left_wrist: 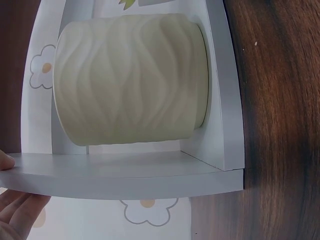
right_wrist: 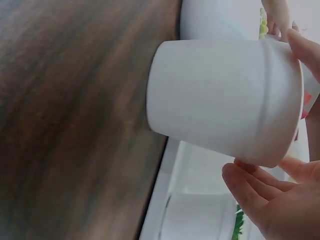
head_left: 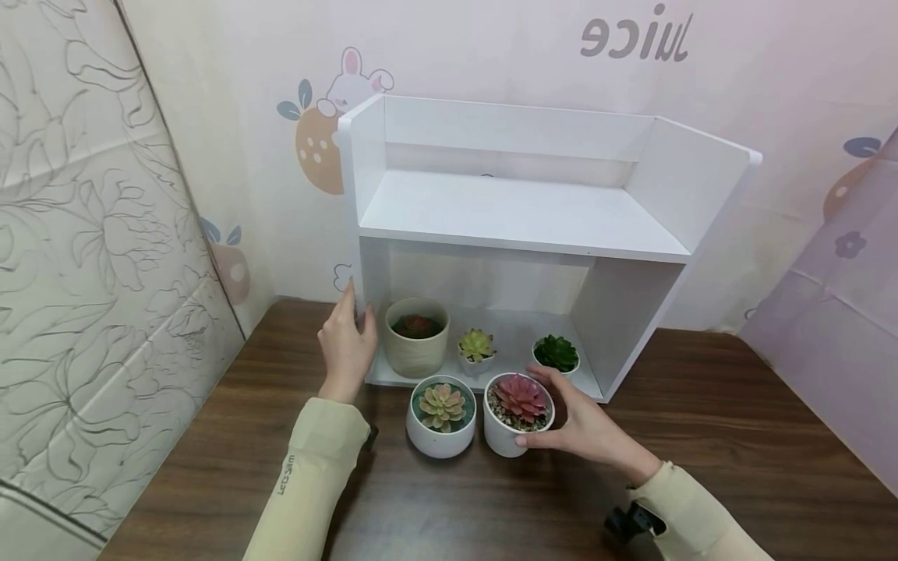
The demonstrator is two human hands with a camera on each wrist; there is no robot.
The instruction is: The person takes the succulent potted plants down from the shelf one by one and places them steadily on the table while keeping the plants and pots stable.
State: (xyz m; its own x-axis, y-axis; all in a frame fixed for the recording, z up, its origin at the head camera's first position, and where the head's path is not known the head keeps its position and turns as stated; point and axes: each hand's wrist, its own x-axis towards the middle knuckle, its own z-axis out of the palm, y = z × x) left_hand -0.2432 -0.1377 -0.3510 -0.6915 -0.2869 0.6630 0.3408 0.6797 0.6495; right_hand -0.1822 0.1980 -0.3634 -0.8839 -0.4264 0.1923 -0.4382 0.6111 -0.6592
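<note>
My right hand [head_left: 585, 421] holds a white pot [head_left: 503, 439] with a red succulent [head_left: 521, 397], thumb and fingers on opposite sides of its rim. In the right wrist view that pot [right_wrist: 220, 95] fills the middle; whether its base touches the table I cannot tell. My left hand [head_left: 347, 343] grips the left side panel of a white shelf [head_left: 519, 210], thumb inside and fingers outside. Beside the held pot stands a round white pot [head_left: 440, 444] with a pale succulent. Inside the lower level, nearest my left hand, sits a cream wavy-patterned pot [left_wrist: 130, 80].
Also on the lower level are a small pot with a yellow-green succulent [head_left: 476, 344] and, at right, one with a dark green succulent [head_left: 556, 352]. The shelf stands on a dark wooden table [head_left: 231, 460] against a printed wall covering [head_left: 491, 47].
</note>
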